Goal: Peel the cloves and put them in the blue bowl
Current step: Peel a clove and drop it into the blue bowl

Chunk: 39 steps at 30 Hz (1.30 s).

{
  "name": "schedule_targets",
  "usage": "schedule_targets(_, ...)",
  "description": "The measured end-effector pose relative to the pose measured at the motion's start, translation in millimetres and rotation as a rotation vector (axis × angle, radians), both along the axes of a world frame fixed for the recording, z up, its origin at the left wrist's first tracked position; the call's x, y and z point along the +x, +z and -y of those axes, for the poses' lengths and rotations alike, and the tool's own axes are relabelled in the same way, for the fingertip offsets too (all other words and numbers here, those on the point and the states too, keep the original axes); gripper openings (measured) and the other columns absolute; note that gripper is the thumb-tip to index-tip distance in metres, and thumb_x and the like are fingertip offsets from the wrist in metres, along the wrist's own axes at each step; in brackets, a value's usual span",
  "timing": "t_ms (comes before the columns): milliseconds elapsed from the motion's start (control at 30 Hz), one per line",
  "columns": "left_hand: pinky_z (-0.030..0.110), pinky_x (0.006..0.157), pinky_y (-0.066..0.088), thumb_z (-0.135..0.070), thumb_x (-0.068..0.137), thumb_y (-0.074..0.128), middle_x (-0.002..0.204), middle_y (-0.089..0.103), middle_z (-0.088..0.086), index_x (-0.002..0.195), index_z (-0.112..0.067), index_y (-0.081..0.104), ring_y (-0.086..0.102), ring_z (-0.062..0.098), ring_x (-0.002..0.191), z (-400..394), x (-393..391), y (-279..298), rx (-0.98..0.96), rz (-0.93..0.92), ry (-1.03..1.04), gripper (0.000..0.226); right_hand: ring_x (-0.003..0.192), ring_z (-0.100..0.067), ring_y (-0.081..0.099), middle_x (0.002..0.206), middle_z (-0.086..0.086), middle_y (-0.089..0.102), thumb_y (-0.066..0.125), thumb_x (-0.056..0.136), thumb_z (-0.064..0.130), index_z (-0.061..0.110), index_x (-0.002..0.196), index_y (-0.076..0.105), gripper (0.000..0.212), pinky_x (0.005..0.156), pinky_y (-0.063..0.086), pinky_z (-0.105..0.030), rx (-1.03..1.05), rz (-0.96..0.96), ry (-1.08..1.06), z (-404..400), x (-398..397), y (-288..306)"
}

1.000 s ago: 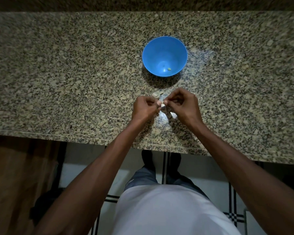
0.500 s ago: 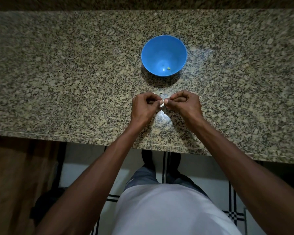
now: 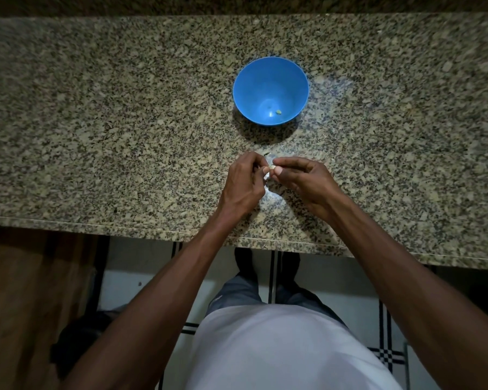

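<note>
A small pale garlic clove (image 3: pixel 271 167) is pinched between the fingertips of both hands, just above the granite counter (image 3: pixel 110 122). My left hand (image 3: pixel 244 182) grips it from the left with curled fingers. My right hand (image 3: pixel 302 180) pinches it from the right with thumb and forefinger. The blue bowl (image 3: pixel 271 90) stands upright a hand's length beyond them, with one tiny yellowish piece (image 3: pixel 278 111) on its bottom. Most of the clove is hidden by my fingers.
Pale scraps of skin (image 3: pixel 268 156) lie on the counter just beyond my fingers, in front of the bowl. The counter's front edge (image 3: pixel 124 228) runs below my wrists, with tiled floor underneath.
Both hands stay together on the clove in the same spot. The fingers have shifted slightly around it. The bowl has not moved.
</note>
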<state>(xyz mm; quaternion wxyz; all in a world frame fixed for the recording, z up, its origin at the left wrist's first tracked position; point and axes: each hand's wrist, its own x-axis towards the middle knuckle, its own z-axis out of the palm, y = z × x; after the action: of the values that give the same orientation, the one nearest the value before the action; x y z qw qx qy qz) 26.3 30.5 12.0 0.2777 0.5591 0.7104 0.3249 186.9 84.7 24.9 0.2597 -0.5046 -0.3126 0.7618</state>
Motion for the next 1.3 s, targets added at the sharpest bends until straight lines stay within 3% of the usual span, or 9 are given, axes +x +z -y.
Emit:
schedule_targets(100, 0.008, 0.063, 0.046, -0.009, 0.101, 0.061, 0.090, 0.065, -0.005, 0.102, -0.008, 0.064, 0.060, -0.011, 0.074, -1, -5, 2, -0.149, 0.185, 0.040, 0.003, 0.109, -0.025, 0.075, 0.116, -0.014, 0.077, 0.077, 0.089, 0.000, -0.002, 0.118, 0.074, 0.030, 0.093, 0.060, -0.030, 0.127, 0.056, 0.112, 0, 4, -5)
schedule_targets(233, 0.009, 0.067, 0.047, -0.018, 0.105, 0.059, 0.093, 0.068, -0.002, 0.107, -0.008, 0.065, 0.062, -0.010, 0.077, -1, -6, 0, -0.230, 0.317, 0.058, 0.011, 0.096, -0.026, 0.076, 0.104, -0.018, 0.078, 0.079, 0.092, 0.011, -0.001, 0.114, 0.076, 0.025, 0.090, 0.062, -0.035, 0.311, 0.147, 0.146, 3, 0, -8)
schedule_targets(467, 0.013, 0.069, 0.050, -0.013, 0.104, 0.059, 0.093, 0.068, -0.002, 0.105, -0.010, 0.066, 0.061, -0.008, 0.074, -1, 1, 2, -0.183, 0.319, 0.168, 0.007, 0.077, -0.020, 0.069, 0.095, -0.016, 0.076, 0.077, 0.093, 0.016, -0.001, 0.112, 0.076, 0.026, 0.106, 0.053, -0.057, -0.056, 0.075, 0.037, 4, -9, -8)
schedule_targets(667, 0.018, 0.076, 0.057, -0.010, 0.098, 0.068, 0.097, 0.071, 0.001, 0.105, -0.007, 0.066, 0.070, -0.002, 0.084, 0, 3, 8, -0.131, 0.476, 0.226, 0.008, 0.069, -0.013, 0.067, 0.086, -0.009, 0.074, 0.078, 0.092, 0.021, 0.000, 0.108, 0.076, 0.026, 0.099, 0.055, -0.045, -0.131, 0.039, 0.013, 0, -7, -1)
schedule_targets(767, 0.025, 0.082, 0.060, -0.014, 0.096, 0.073, 0.099, 0.073, 0.001, 0.103, -0.008, 0.067, 0.071, 0.006, 0.092, 0, 2, 7, -0.104, 0.481, 0.224, 0.010, 0.073, -0.020, 0.067, 0.084, -0.013, 0.076, 0.082, 0.090, 0.023, 0.000, 0.102, 0.079, 0.026, 0.085, 0.060, -0.040, -0.003, 0.117, 0.034, -2, -4, -3)
schedule_targets(867, 0.029, 0.084, 0.061, -0.016, 0.093, 0.076, 0.098, 0.073, 0.000, 0.099, -0.010, 0.070, 0.071, 0.009, 0.092, 1, 0, 6, -0.088, 0.445, 0.240, 0.010, 0.077, -0.025, 0.072, 0.086, -0.018, 0.077, 0.087, 0.085, 0.027, 0.002, 0.098, 0.081, 0.029, 0.085, 0.063, -0.046, 0.127, 0.195, 0.026, 0, -4, -6)
schedule_targets(1033, 0.019, 0.070, 0.058, -0.020, 0.092, 0.078, 0.089, 0.073, -0.007, 0.094, -0.013, 0.072, 0.069, 0.001, 0.082, 0, 5, 5, -0.050, 0.303, 0.314, 0.010, 0.075, -0.019, 0.078, 0.076, -0.004, 0.079, 0.088, 0.082, 0.037, 0.010, 0.092, 0.083, 0.030, 0.079, 0.066, -0.043, 0.326, 0.391, -0.048, 9, -17, -10)
schedule_targets(1133, 0.017, 0.065, 0.057, -0.023, 0.092, 0.079, 0.086, 0.073, -0.006, 0.093, -0.012, 0.071, 0.069, 0.002, 0.077, 2, 9, 3, -0.025, 0.254, 0.343, 0.014, 0.075, -0.011, 0.077, 0.079, 0.002, 0.079, 0.087, 0.084, 0.040, 0.012, 0.093, 0.084, 0.030, 0.070, 0.065, -0.036, 0.476, 0.472, -0.072, 16, -22, -12)
schedule_targets(1300, 0.030, 0.071, 0.063, -0.018, 0.093, 0.077, 0.088, 0.073, -0.006, 0.093, -0.012, 0.070, 0.071, 0.003, 0.080, 3, 8, 2, -0.018, 0.196, 0.337, 0.010, 0.077, -0.002, 0.073, 0.085, 0.006, 0.077, 0.084, 0.088, 0.032, 0.011, 0.096, 0.084, 0.023, 0.067, 0.058, -0.018, 0.668, 0.521, -0.040, 19, -23, -11)
